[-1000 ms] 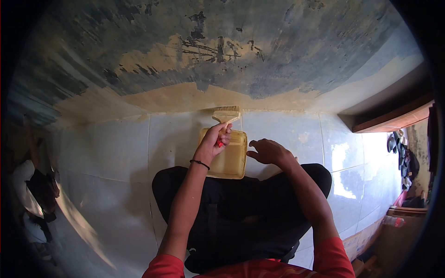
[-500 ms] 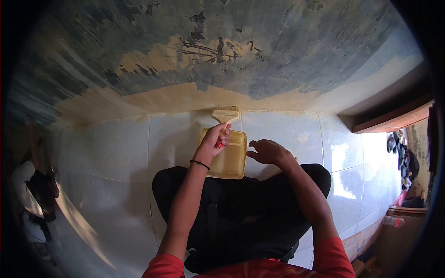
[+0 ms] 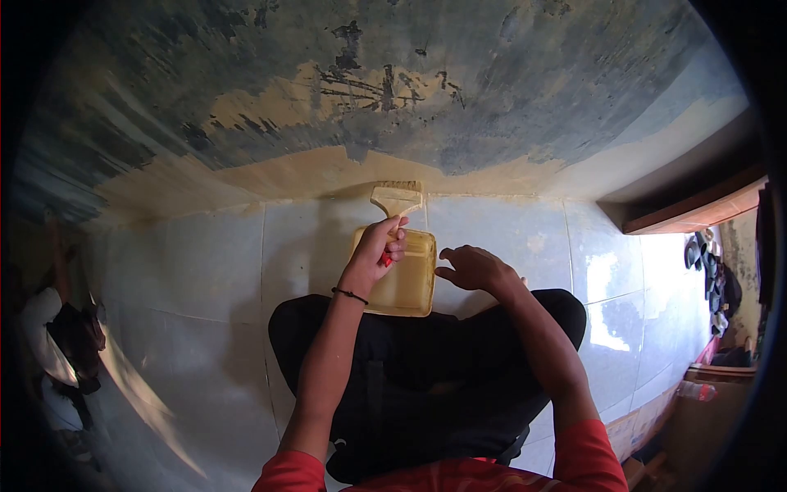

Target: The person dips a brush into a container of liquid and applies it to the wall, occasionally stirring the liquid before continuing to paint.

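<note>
My left hand (image 3: 384, 248) is wrapped round the handle of a wide paintbrush (image 3: 397, 199); a bit of red shows below the fingers. The brush's bristles point away from me and meet the foot of the wall (image 3: 467, 182). Below that hand sits a yellowish rectangular paint tray (image 3: 428, 283), on the floor in front of my crossed legs. Just right of the tray's edge hovers my right hand (image 3: 474, 269), holding nothing, its thumb and fingers loosely bent and apart.
Dark, patchy paint covers the upper wall (image 3: 525, 98), with a tan band along its base. Pale tiles (image 3: 188, 271) make up the floor. A wooden ledge (image 3: 697, 205) juts out at the right, with several shoes (image 3: 711, 283) beyond it. Dark and white objects (image 3: 74, 336) stand at the left.
The paintbrush has shifted slightly forward and left, its bristles now higher against the wall's base. My right hand and the tray have stayed where they were.
</note>
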Tool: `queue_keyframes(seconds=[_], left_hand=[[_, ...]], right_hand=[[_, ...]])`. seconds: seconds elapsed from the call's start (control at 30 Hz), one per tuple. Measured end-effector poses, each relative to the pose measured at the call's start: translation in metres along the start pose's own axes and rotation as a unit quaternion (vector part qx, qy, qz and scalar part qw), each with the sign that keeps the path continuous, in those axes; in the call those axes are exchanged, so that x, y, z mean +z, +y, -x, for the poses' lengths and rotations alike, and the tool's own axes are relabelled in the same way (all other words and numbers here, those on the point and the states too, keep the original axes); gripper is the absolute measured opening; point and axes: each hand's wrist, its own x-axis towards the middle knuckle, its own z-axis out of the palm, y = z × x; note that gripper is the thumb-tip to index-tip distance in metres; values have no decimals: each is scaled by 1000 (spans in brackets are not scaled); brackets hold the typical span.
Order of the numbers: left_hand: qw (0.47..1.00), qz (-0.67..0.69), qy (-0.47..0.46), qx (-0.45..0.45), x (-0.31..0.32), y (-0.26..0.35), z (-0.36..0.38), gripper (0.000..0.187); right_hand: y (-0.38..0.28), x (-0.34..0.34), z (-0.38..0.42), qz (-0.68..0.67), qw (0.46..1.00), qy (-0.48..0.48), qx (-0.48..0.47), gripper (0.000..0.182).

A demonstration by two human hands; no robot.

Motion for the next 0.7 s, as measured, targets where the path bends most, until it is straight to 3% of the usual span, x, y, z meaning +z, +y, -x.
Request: queue_keyframes(seconds=[0.7], left_hand=[[978,-154,-56,130,46,31,77,32]], right_hand=[[-6,-5,3,-5,1000,-15,21,47]])
